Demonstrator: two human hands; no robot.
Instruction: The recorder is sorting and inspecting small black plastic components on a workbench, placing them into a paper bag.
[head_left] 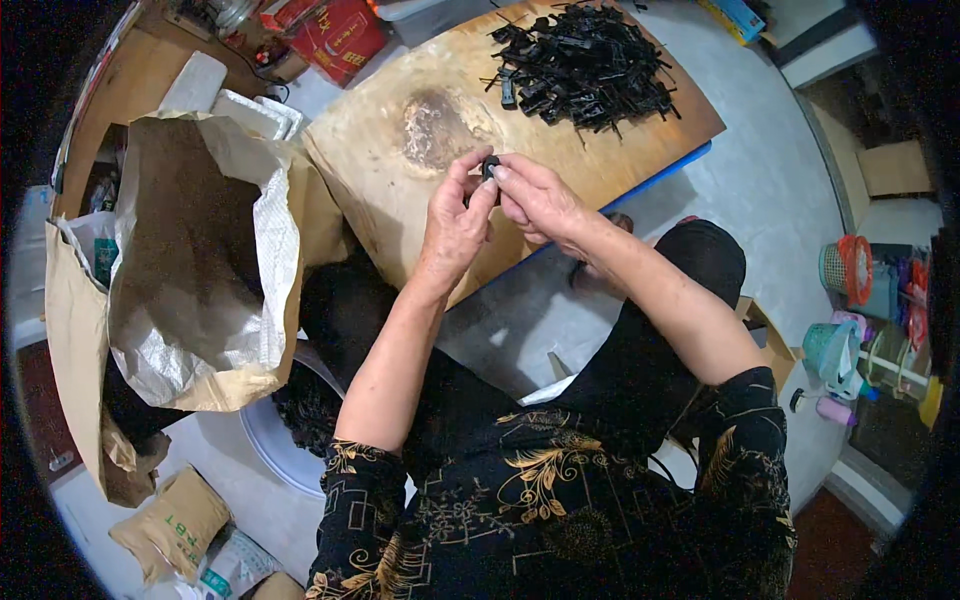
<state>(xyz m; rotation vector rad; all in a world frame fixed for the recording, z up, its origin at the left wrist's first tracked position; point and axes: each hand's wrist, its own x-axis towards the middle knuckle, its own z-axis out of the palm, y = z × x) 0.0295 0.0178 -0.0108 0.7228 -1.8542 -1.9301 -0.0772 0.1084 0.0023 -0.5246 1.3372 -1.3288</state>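
Both my hands meet over the near edge of a worn wooden board [370,130]. Between them is a small black plastic part [490,168]. My left hand [460,215] pinches it between thumb and fingers. From the other side, my right hand [535,195] closes on the same part with thumb and forefinger. Its exact kind is hidden by my fingers. At the far right of the board lies a heap of black plastic parts [585,65], some with thin prongs sticking out.
At my left stands a tall open paper sack [285,260] with a white woven lining. Beneath it, a pale basin [262,440] holds black pieces. A red box [335,40] stands beyond the board. Filled bags [175,525] lie at lower left; baskets [835,350] stand at right.
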